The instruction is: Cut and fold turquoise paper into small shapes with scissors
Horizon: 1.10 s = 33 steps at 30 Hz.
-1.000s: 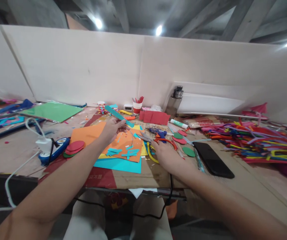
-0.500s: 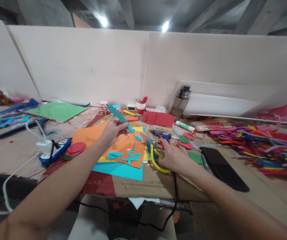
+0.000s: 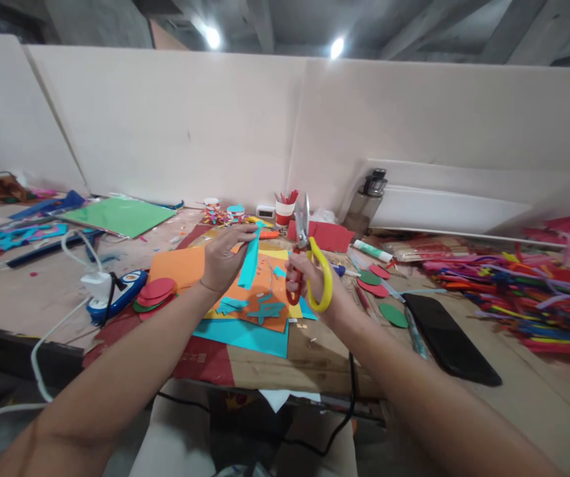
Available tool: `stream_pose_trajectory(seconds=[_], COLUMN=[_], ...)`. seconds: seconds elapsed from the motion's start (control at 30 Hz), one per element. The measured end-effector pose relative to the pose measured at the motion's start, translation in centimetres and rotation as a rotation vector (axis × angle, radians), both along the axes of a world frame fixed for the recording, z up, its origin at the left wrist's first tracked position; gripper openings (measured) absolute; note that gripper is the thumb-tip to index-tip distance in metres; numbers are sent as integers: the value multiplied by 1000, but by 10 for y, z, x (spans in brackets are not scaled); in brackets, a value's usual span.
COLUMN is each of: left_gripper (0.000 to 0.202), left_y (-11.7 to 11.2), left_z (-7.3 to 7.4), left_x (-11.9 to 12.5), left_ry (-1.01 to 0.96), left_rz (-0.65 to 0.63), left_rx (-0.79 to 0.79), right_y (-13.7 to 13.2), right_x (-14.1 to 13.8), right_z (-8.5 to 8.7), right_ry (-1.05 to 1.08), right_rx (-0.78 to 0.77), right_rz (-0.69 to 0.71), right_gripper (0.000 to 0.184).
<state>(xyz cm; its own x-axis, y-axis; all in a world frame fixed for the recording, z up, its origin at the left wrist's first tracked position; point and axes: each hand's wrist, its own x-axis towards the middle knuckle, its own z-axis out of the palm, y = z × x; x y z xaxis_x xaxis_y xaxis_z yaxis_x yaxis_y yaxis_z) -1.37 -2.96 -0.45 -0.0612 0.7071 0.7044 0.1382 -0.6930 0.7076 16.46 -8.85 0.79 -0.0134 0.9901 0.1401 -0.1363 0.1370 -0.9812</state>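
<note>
Cutting work in coloured paper, seen from your head camera. Your left hand (image 3: pixel 222 258) pinches a turquoise strip (image 3: pixel 249 264) near its far end, between thumb and fingers; the strip slants down toward you above the orange sheet (image 3: pixel 178 265), and whether its near end touches anything beneath cannot be told. Your right hand (image 3: pixel 314 278) is closed around the handles of the scissors (image 3: pixel 302 235), one red and one yellow, with the blades pointing up and away from you. The blades look together or nearly so, and stand to the right of the strip, apart from it.

The step in hand is judged to be a pause between cuts, with the strip being turned for a fresh edge. The next move would call for a steady left pinch and for the blades to be tipped left, parted, and lined up with the strip, clear of your fingertips. Turquoise offcuts (image 3: pixel 268 309) lie on the near part of the orange sheet; a turquoise sheet (image 3: pixel 255 339) shows at its near edge.

Compared with the frame half a second earlier, the strip, then pointing far and left, now hangs toward the near side. The scissors, then low with blades aimed left, have been lifted upright. The offcuts and the turquoise sheet keep their places.
</note>
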Motion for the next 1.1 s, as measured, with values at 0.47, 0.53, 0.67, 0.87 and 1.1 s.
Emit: stream_pose_trajectory(seconds=[0.47, 0.53, 0.67, 0.87, 1.1], left_gripper=[20, 27, 31, 30, 27], left_y=[-7, -8, -10, 0, 25], left_z=[-7, -7, -7, 2, 35], left_x=[21, 23, 26, 20, 10], left_ry=[-36, 71, 173, -47, -360], left_rz=[-295, -503, -643, -524, -402], left_rx=[-334, -554, -708, -696, -592], right_y=[7, 12, 18, 14, 17], right_x=[-7, 1, 6, 8, 23], right_z=[-1, -3, -7, -3, -4], right_ry=[-71, -91, -163, -197, -564], right_rx=[152, 221, 269, 322, 199], right_rz=[-70, -78, -76, -68, 24], right_gripper=[50, 53, 53, 42, 36])
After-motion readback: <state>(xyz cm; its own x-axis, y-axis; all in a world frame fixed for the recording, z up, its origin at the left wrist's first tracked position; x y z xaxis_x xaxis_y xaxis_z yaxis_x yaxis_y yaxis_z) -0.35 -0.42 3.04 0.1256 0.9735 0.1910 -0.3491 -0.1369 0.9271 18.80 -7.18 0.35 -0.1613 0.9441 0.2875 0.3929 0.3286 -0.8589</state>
